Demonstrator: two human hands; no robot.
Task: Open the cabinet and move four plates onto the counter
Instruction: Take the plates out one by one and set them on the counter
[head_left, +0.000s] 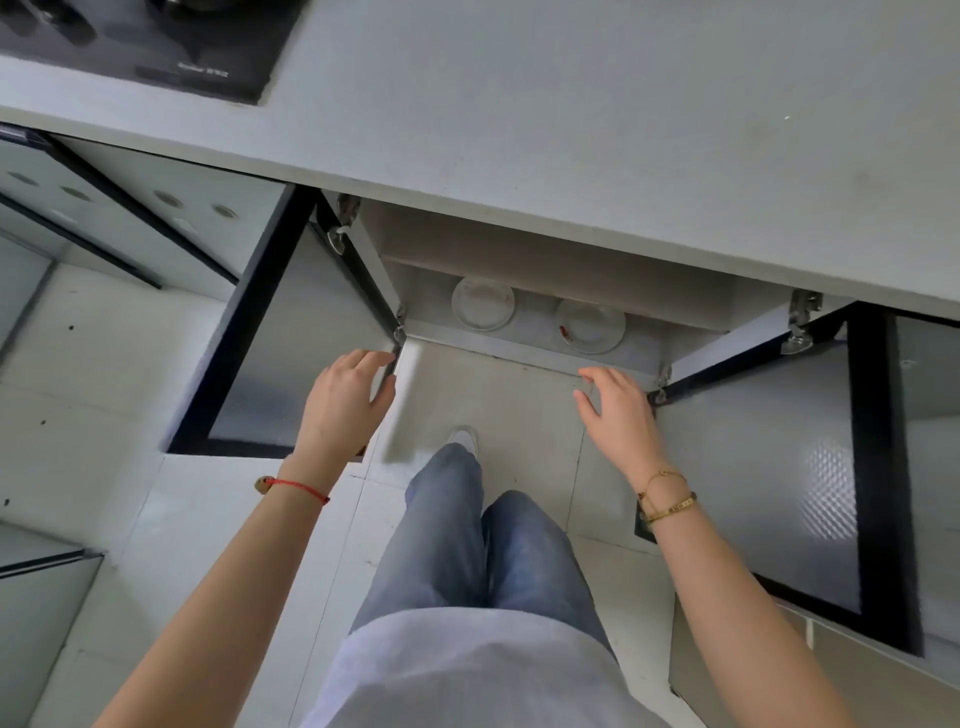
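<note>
Both hands, left and right, hover loosely open and empty mid-frame before the open cabinet, plates inside.

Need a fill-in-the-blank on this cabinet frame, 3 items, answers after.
1. Both cabinet doors are ____.
2. The number of plates visible inside the cabinet is ____.
3. The left hand and right hand hold ____.
Missing words: open; two; nothing
</note>
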